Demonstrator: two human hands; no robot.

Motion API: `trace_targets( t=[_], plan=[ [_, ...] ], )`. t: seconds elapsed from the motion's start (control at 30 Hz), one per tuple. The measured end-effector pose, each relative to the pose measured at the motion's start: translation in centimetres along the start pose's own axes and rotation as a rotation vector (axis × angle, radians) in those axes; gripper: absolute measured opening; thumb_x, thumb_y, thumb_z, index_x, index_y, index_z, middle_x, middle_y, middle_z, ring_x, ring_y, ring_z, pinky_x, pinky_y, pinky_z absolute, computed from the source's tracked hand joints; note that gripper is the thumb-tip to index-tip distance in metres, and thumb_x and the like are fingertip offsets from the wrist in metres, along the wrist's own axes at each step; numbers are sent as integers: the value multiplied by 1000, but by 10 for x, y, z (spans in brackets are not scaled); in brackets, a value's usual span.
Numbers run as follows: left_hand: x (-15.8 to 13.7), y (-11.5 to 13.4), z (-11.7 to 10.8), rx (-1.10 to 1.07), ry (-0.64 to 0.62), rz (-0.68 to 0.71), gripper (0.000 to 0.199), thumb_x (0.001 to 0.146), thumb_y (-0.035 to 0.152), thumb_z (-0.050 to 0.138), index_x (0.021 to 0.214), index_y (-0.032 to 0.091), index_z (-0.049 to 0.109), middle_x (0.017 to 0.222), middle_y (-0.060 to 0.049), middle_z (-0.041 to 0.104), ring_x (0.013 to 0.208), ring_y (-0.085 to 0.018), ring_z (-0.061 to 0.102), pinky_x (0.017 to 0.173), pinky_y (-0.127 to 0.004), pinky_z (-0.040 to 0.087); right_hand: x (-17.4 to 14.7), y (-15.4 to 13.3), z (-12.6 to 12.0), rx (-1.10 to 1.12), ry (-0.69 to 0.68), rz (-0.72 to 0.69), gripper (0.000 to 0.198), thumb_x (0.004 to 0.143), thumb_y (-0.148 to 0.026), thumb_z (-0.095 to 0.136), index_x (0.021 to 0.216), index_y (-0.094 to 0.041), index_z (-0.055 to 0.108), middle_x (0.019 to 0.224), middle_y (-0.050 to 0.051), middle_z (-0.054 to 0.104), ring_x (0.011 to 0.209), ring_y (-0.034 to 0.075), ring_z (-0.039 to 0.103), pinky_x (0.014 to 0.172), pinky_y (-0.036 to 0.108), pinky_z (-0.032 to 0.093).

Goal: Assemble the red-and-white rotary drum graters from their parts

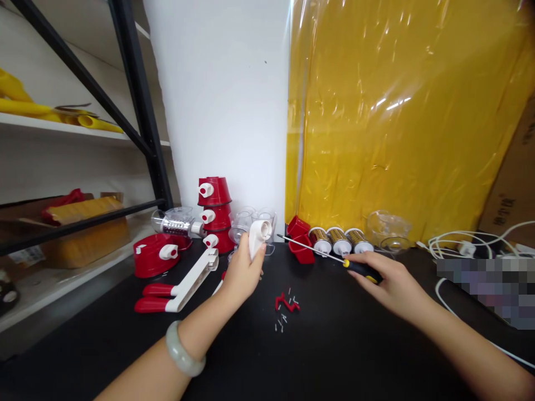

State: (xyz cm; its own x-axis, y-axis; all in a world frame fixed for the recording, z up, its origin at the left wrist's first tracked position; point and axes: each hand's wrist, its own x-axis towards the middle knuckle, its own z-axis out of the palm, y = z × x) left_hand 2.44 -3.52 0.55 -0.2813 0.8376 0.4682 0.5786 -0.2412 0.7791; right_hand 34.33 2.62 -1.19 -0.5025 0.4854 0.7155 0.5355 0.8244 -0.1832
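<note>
Raised over the black table, my left hand (240, 273) is closed around a white plastic crank arm (256, 236) whose round socket faces up and to the right. My right hand (390, 278) grips a screwdriver (363, 271) by its black-and-yellow handle. The shaft points left, and its tip is a short way right of the white part, apart from it. Below, between both hands, small red plastic pieces (287, 303) and several loose screws (281, 322) lie on the table. White crank arms with red grips (194, 281) rest left of my left hand.
Red grater bases (218, 192) stand stacked at the back, with another red base (154, 256) nearer left. Grating drums (338, 242), red hoppers (301, 250) and clear plastic housings (387, 228) line the wall. White cables (463, 245) and a blurred flat object (493, 289) lie at right.
</note>
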Motion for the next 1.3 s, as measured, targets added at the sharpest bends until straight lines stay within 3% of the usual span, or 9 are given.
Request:
trace_targets(
  t=[1.3],
  plan=[
    [-3,7,-1,142,-56,48,29,92,45,45,112,24,46,61,4,55,55,-20,60,53,-26,42,2,-5,-2,28,-46,16,23,90,-30,56,111,-24,65,98,6,72,88,19,69,78,30,55]
  ],
)
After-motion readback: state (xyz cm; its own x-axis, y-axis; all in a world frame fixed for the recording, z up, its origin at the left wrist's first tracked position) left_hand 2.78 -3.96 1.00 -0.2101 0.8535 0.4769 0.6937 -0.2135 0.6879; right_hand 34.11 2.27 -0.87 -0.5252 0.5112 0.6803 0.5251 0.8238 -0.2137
